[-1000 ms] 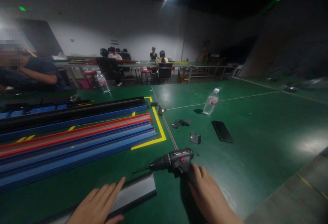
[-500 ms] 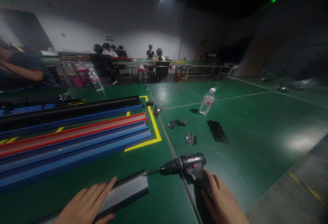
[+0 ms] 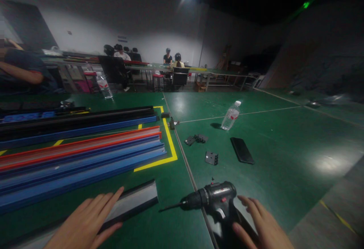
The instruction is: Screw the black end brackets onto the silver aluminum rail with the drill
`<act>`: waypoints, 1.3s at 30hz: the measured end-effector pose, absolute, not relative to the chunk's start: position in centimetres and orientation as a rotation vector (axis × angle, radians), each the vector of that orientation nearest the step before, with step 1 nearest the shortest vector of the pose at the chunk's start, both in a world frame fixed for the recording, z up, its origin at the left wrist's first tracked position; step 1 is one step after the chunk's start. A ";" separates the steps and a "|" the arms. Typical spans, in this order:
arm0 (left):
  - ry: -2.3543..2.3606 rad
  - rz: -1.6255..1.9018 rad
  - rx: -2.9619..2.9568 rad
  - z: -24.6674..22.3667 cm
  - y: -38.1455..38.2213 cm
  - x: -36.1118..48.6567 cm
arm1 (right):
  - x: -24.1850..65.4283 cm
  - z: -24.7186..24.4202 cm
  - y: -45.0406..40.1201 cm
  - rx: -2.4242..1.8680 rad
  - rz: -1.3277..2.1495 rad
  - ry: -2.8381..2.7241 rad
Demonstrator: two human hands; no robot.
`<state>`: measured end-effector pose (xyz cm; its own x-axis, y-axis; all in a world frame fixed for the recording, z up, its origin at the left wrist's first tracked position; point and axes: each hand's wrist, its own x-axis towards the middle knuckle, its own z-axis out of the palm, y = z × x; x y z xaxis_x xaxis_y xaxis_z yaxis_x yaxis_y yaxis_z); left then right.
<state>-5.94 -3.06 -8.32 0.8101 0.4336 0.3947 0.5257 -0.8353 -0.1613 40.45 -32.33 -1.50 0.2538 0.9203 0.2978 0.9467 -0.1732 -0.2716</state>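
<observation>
My left hand (image 3: 88, 218) lies over a grey metal channel with dark edges (image 3: 136, 200), thumb along its near side and fingers across its top. A black cordless drill (image 3: 217, 196) lies on its side on the green table, its long bit pointing left, just short of the channel's end. Beside the drill's handle, my right hand (image 3: 261, 222) is spread, thumb and fingers apart. Beyond the drill lie a black bracket (image 3: 211, 158), more small black brackets (image 3: 196, 139) and a tiny dark piece (image 3: 212, 178).
Blue channels (image 3: 113, 165), a red channel (image 3: 85, 145) and black channels (image 3: 85, 122) lie at left near yellow tape (image 3: 170, 139). A water bottle (image 3: 231, 116) and a black phone (image 3: 242, 150) are at right. Another bottle (image 3: 104, 86) and several people are farther back.
My right hand has let go of the drill's handle and opened. The drill has shifted nearer and right, its bit now away from the channel. The channel and my left hand have shifted slightly left.
</observation>
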 end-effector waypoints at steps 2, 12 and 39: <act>-0.726 -0.512 -2.722 -8.2 -3.0 -5.8 | 42.0 1.0 -29.2 -2.209 -0.086 -1.677; -0.752 -0.521 -2.694 -6.0 -4.4 -4.6 | 48.1 2.1 -11.0 -2.328 0.122 -1.976; -0.892 -0.429 -2.801 -5.7 -4.8 -4.6 | 46.7 -0.2 -10.5 -2.268 -0.185 -2.336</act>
<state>-4.64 -4.81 -5.74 0.7794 0.5376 0.3217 0.5868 -0.8063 -0.0742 46.67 -10.49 -0.24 -0.0289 0.9996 -0.0068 0.9860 0.0296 0.1641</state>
